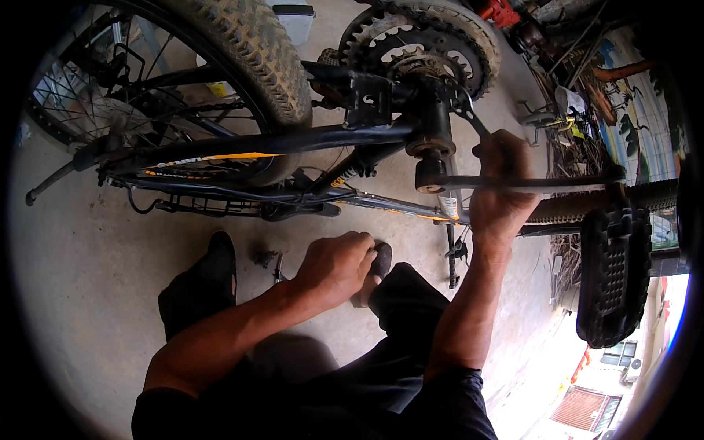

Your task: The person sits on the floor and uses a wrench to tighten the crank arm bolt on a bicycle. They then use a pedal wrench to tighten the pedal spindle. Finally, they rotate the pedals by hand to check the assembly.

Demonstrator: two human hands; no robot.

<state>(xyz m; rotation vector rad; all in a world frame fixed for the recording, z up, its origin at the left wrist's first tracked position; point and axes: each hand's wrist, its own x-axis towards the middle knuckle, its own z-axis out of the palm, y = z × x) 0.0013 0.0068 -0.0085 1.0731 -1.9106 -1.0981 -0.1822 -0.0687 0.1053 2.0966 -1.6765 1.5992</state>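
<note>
My right hand (502, 191) is closed around a dark horizontal bar, apparently a crank arm (565, 182), running from the bottom bracket (433, 165) to a black pedal (612, 271). Its upper fingers also meet another dark arm (469, 117) angled down from the chainrings (378, 40). My left hand (341, 264) is closed lower down, below the black and orange bicycle frame (264, 139); whatever it holds, if anything, is hidden.
The knobby wheel (268, 73) lies at upper left. My shoes (222, 260) are on the concrete floor (95, 279), near a small dark tool (279, 268). Piled sticks and clutter (587, 88) line the right side; a bright opening (594, 367) shows at lower right.
</note>
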